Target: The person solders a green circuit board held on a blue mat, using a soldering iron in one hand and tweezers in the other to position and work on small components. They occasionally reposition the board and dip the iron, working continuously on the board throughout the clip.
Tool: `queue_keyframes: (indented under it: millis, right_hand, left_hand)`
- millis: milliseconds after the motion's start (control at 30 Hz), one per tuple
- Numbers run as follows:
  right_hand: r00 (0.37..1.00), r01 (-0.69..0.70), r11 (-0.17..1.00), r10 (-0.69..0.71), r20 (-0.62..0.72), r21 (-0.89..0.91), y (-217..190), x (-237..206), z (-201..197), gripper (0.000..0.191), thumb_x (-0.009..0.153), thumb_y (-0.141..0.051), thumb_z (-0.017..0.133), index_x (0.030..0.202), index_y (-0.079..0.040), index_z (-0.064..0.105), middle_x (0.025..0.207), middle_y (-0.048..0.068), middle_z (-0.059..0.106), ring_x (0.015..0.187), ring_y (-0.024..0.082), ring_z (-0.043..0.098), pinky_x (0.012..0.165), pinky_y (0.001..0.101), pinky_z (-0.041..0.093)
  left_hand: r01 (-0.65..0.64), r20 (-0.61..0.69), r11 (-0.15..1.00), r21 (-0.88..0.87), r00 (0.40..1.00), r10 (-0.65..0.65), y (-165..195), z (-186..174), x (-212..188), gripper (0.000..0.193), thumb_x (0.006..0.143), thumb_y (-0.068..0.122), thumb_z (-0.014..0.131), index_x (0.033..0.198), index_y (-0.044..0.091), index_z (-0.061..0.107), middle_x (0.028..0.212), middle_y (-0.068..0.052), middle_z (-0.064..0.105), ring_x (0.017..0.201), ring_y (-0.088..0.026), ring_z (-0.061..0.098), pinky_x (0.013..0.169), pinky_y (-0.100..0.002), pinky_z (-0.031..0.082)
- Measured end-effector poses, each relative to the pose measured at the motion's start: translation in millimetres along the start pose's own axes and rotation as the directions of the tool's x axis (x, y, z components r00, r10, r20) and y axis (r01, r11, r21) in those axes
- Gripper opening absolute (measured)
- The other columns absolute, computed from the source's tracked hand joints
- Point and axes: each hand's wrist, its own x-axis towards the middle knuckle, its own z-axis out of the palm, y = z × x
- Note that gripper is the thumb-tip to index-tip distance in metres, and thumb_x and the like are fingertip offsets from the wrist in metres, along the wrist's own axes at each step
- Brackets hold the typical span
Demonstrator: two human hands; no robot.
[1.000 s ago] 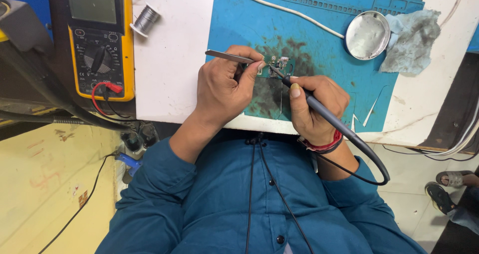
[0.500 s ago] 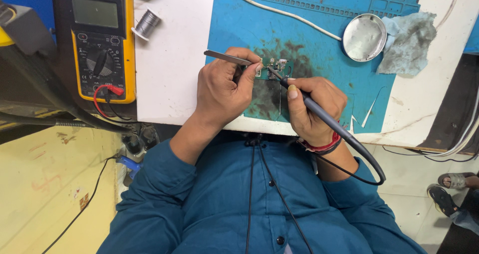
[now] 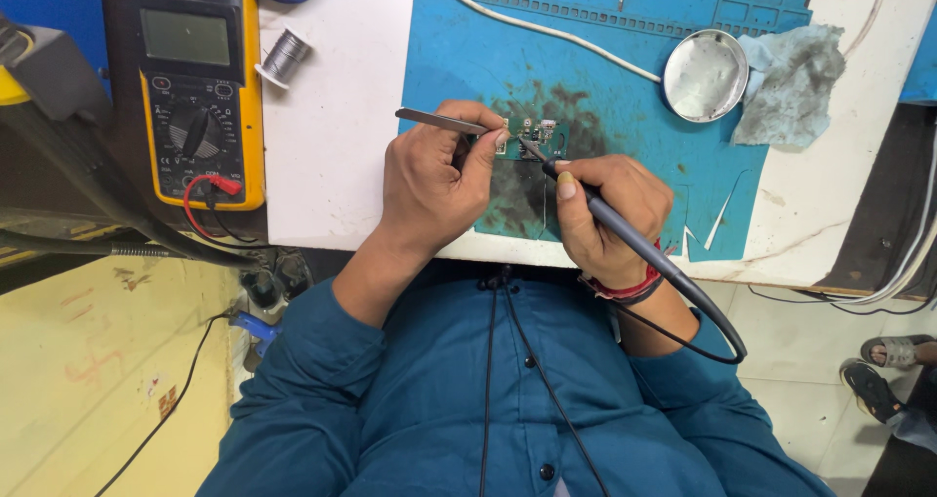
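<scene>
Currently left hand (image 3: 429, 189) pinches metal tweezers (image 3: 439, 120), tips down at a small circuit board (image 3: 532, 136). Right hand (image 3: 605, 219) is clenched round a dark soldering iron (image 3: 625, 238) held like a pen, its tip on the board just beside the tweezer tips. Board sits on the scorched middle of a blue work mat (image 3: 605, 77) on the white bench (image 3: 332, 145). Yellow multimeter (image 3: 195, 87) and a solder spool (image 3: 285, 56) lie well off to the left. Round metal dish (image 3: 705, 75) and a grubby cloth (image 3: 791, 82) sit near the mat's far right; a white cable (image 3: 547, 30) runs across its top.
</scene>
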Motion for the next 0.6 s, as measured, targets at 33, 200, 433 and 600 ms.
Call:
queue_keyframes:
  millis: [33, 200, 433, 600]
  right_hand:
    - [1.000, 0.001, 1.000, -0.001, -0.004, -0.004, 0.1, 0.4, 0.2, 0.011, 0.102, -0.009, 0.069, 0.097, 0.000, 0.068, 0.089, 0.013, 0.072, 0.074, 0.028, 0.068, 0.064, 0.0335, 0.049]
    - [1.000, 0.003, 1.000, -0.003, 0.003, 0.011, -0.8, 0.9, -0.2, 0.011, 0.103, -0.009, 0.069, 0.097, 0.000, 0.068, 0.090, 0.012, 0.072, 0.075, 0.027, 0.068, 0.064, 0.0332, 0.050]
    - [1.000, 0.001, 1.000, -0.001, -0.001, -0.005, -0.8, 1.9, 0.8, 0.011, 0.101, -0.009, 0.070, 0.097, 0.000, 0.069, 0.087, 0.013, 0.071, 0.073, 0.027, 0.067, 0.064, 0.0341, 0.049]
    - [1.000, -0.001, 1.000, 0.001, 0.005, 0.001, -1.9, 1.3, 0.2, 0.011, 0.102, -0.010, 0.070, 0.097, 0.000, 0.068, 0.089, 0.013, 0.072, 0.075, 0.027, 0.068, 0.064, 0.0332, 0.049]
  left_hand:
    - [0.001, 0.001, 1.000, 0.006, 1.000, -0.001, 0.0, 0.1, -0.2, 0.006, 0.099, 0.008, 0.072, 0.102, 0.005, 0.068, 0.073, -0.004, 0.068, 0.060, -0.011, 0.067, 0.055, -0.026, 0.049]
    - [0.004, 0.004, 1.000, 0.005, 1.000, -0.004, -0.3, 0.3, -0.1, 0.006, 0.099, 0.008, 0.072, 0.101, 0.005, 0.067, 0.071, -0.003, 0.068, 0.059, -0.011, 0.066, 0.055, -0.026, 0.049]
    - [0.004, 0.005, 1.000, 0.014, 1.000, -0.004, -0.5, 0.3, -0.2, 0.006, 0.099, 0.008, 0.072, 0.101, 0.006, 0.068, 0.070, -0.003, 0.067, 0.059, -0.011, 0.065, 0.054, -0.026, 0.048]
    - [-0.002, -0.001, 1.000, 0.015, 1.000, 0.002, -0.5, 0.3, 0.0, 0.006, 0.099, 0.008, 0.072, 0.102, 0.006, 0.067, 0.071, -0.003, 0.067, 0.059, -0.010, 0.066, 0.055, -0.026, 0.048]
